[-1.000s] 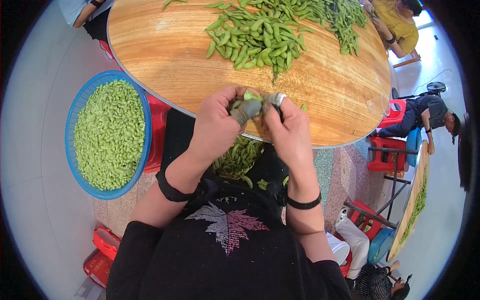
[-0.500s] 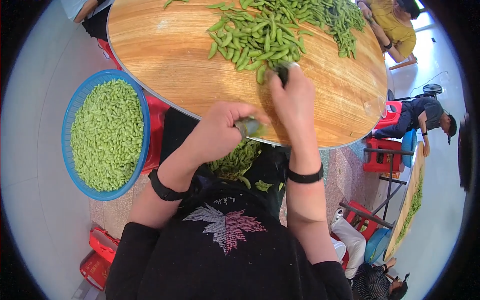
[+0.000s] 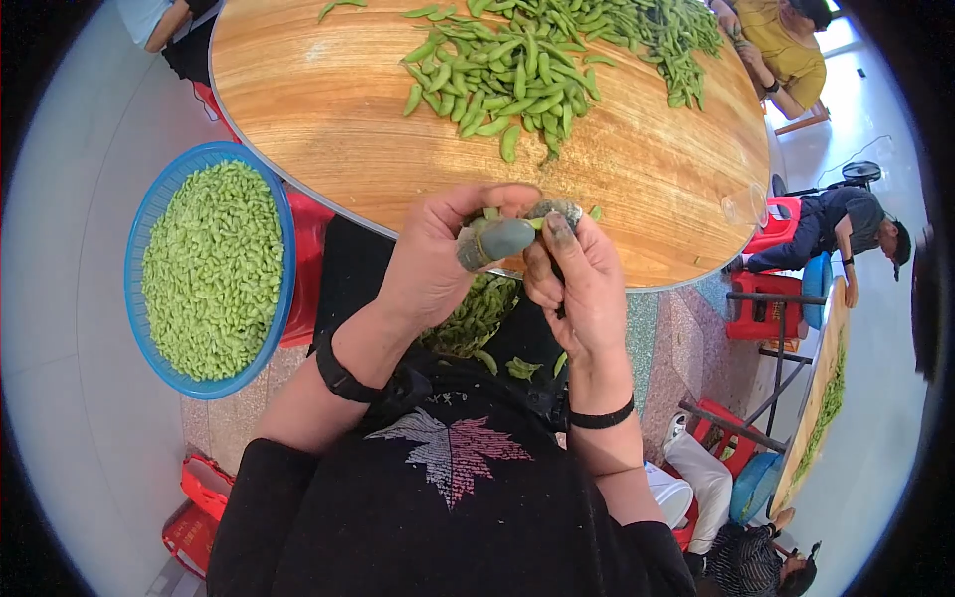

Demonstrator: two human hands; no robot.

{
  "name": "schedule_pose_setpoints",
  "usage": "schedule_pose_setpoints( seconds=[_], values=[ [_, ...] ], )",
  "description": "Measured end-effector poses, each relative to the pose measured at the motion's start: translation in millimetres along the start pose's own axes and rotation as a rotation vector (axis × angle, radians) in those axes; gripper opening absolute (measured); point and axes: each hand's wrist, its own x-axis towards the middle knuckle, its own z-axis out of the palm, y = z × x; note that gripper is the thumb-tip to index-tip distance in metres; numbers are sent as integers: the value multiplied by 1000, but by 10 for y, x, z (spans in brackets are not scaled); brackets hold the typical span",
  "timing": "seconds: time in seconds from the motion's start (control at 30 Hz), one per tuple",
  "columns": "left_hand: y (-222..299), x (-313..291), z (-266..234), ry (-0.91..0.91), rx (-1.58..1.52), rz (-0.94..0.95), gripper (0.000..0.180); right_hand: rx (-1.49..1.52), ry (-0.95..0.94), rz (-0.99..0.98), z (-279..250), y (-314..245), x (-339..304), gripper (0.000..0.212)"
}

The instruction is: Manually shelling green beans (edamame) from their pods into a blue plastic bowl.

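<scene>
Above the near edge of the round wooden table, my two hands meet at a green soybean pod (image 3: 537, 224), mostly hidden by the fingers. My left hand (image 3: 428, 254) pinches it with a grey-green cover (image 3: 502, 240) over the thumb. From the other side, my right hand (image 3: 592, 284) grips the pod between thumb and fingers; dark stains mark its fingertips, and another grey cover (image 3: 553, 209) shows at a finger. Beyond the hands lies a heap of whole soybean pods (image 3: 507, 85). Below them, a pile of pods or husks (image 3: 473, 318) shows at my lap.
A blue basket (image 3: 134, 269) full of shelled green beans stands at the left, beside a red stool (image 3: 306, 259). The wooden table (image 3: 348, 139) carries more pods toward the back. A co-worker (image 3: 791, 60) sits at its far right; other people sit near a second table (image 3: 796, 448).
My right hand has come back from the heap's near edge toward my left hand. The hands now meet around a pod.
</scene>
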Motion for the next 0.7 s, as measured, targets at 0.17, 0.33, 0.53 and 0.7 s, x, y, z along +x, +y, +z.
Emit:
schedule_pose_setpoints(
  seconds=[0.17, 0.33, 0.53, 0.7],
  values=[
    [-6, -28, 13, 58, -122, -26, 18, -172, -44, 38, 38, -49, -92, 20],
    [73, 13, 45, 232, 408, 76, 8, -188, -110, 131, 74, -106, -153, 24],
    [45, -7, -2, 237, 747, 144, 10, -267, -109, 192, 36, -28, -84, 18],
    [45, -40, 19, 201, 746, 170, 7, -268, -108, 201, 2, 23, -45, 17]
  ],
)
